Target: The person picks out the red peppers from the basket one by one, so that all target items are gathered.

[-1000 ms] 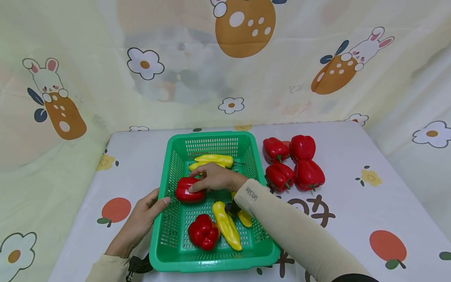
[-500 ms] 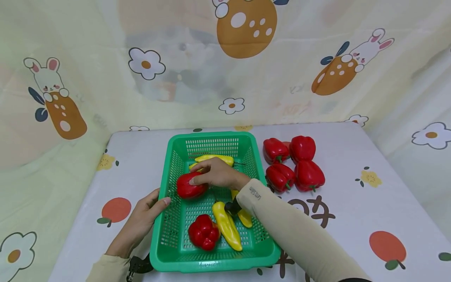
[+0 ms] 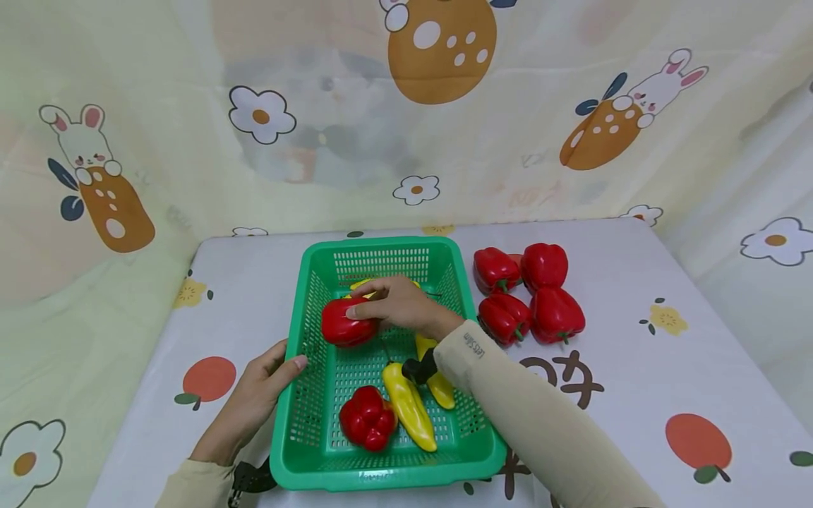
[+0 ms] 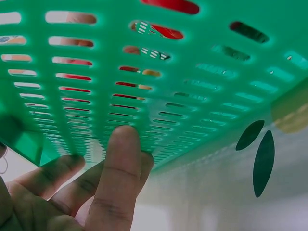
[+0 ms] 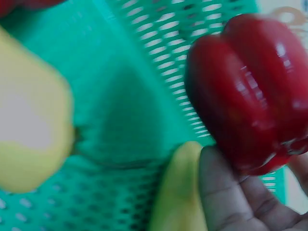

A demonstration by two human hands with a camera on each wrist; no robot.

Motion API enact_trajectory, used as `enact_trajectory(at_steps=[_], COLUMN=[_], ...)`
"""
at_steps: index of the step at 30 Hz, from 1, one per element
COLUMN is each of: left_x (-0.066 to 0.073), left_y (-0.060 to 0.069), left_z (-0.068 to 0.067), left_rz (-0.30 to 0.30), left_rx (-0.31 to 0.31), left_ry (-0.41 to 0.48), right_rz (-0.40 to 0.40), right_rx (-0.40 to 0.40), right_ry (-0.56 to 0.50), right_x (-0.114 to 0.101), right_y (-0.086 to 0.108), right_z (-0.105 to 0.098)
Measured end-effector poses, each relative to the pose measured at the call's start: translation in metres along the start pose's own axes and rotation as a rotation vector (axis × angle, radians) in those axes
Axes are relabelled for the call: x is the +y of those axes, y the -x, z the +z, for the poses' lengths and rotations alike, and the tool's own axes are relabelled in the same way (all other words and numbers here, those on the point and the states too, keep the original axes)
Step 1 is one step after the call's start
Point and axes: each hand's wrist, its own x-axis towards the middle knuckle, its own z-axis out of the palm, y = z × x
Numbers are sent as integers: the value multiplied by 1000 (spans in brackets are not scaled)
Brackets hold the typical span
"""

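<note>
A red bell pepper (image 3: 343, 326) is held by my right hand (image 3: 406, 307) between thumb and fingers, over the green plastic basket (image 3: 387, 478). In the right wrist view this pepper (image 5: 245, 91) shows large, raised above the basket floor. My left hand (image 3: 262, 386) grips the basket's left rim, thumb over the top and fingers against the outer wall, as the left wrist view shows. Lower in the basket lie another red bell pepper (image 3: 368, 420) and long yellow peppers (image 3: 409, 409). More yellow peppers at the back are partly hidden by my right hand.
Several red bell peppers (image 3: 532, 295) are grouped on the table (image 3: 622, 282) right of the basket. A patterned cloth covers the table, and a printed curtain (image 3: 330, 127) hangs behind it. My right forearm reaches across the basket's right rim.
My right hand has lifted the red bell pepper from the basket floor and moved it slightly back and to the right. My left hand has stayed on the rim.
</note>
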Motion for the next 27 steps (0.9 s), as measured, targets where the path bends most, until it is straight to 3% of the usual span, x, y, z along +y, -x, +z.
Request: enact_trajectory(at_steps=[10,20,27], left_x=[0,1,1], left_y=[0,0,0], left_z=[0,0,0], left_rz=[0,-3,0], left_rx=[-4,6,7], left_ry=[2,-3,7], right_rz=[-11,-36,-3], right_rx=[-6,44,98], right_ry=[-115,-140,-113], right_x=[-13,-20,-21], right_y=[11,29,48], right_z=[-14,-33,-42])
